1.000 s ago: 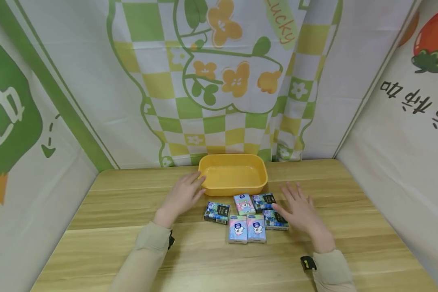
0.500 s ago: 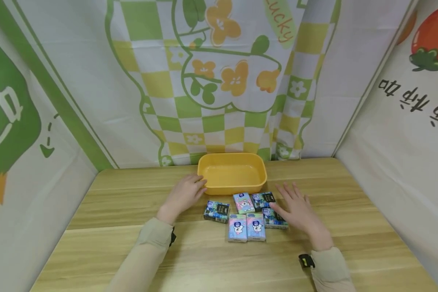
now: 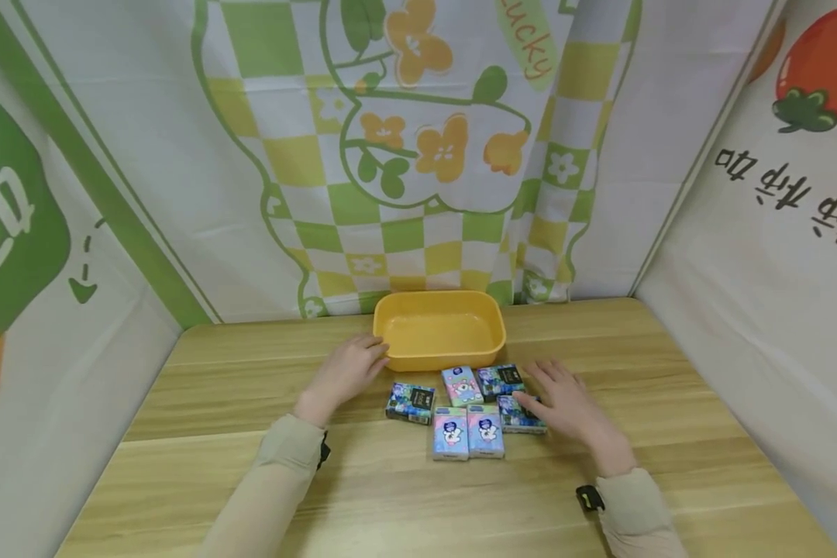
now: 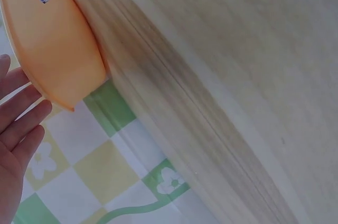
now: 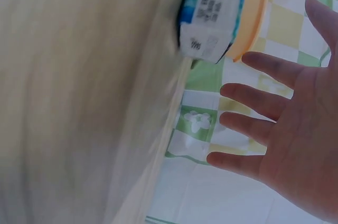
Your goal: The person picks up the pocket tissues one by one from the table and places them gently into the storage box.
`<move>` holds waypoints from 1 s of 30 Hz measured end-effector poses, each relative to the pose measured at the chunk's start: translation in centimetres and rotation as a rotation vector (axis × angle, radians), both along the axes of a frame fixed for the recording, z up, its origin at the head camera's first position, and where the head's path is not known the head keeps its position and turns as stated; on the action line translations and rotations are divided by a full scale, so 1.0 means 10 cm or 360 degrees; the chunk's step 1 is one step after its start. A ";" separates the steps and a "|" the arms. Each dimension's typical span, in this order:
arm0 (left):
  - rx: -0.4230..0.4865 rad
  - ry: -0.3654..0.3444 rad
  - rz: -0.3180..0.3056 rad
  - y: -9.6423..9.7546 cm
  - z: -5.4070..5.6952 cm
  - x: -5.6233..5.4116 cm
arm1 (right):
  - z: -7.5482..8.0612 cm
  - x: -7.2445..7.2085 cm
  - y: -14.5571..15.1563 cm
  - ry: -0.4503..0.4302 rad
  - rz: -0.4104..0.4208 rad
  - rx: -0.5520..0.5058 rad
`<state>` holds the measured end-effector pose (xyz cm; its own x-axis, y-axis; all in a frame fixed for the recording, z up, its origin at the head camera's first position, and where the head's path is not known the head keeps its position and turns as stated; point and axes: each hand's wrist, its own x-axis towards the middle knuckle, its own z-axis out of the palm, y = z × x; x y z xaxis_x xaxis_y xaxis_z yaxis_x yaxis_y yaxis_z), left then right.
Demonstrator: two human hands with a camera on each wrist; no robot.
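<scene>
Since all six packs (image 3: 462,386) lie in front of the tub (image 3: 439,361), none inside, little looks done, both the left hand (image 3: 345,375), by the tub's left rim, and the right hand (image 3: 568,404), front-right of it, being empty with fingers extended.

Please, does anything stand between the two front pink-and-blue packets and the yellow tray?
Yes: a third pink-and-blue packet and, on its right, a dark packet lie between the front packets and the yellow tray.

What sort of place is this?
Probably a staged tabletop booth, though the frames don't settle its purpose: a printed, checkered backdrop and printed side panels enclose a wood-look table, with a yellow tray on it.
</scene>
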<state>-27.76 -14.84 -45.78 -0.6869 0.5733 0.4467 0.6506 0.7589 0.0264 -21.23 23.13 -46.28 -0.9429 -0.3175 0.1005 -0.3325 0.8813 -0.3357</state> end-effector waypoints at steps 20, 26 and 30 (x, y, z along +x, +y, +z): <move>-0.0038 -0.0023 -0.0029 -0.02 0.03 0.00 | 0.02 0.01 0.15 0.0038 0.0247 0.0010; -0.0048 -0.0023 -0.0026 -0.02 0.02 0.00 | 0.02 0.01 0.15 0.0025 0.0307 0.0007; -0.0068 -0.0050 -0.0003 -0.02 0.02 0.01 | 0.02 -0.01 0.14 0.0013 0.0340 0.0003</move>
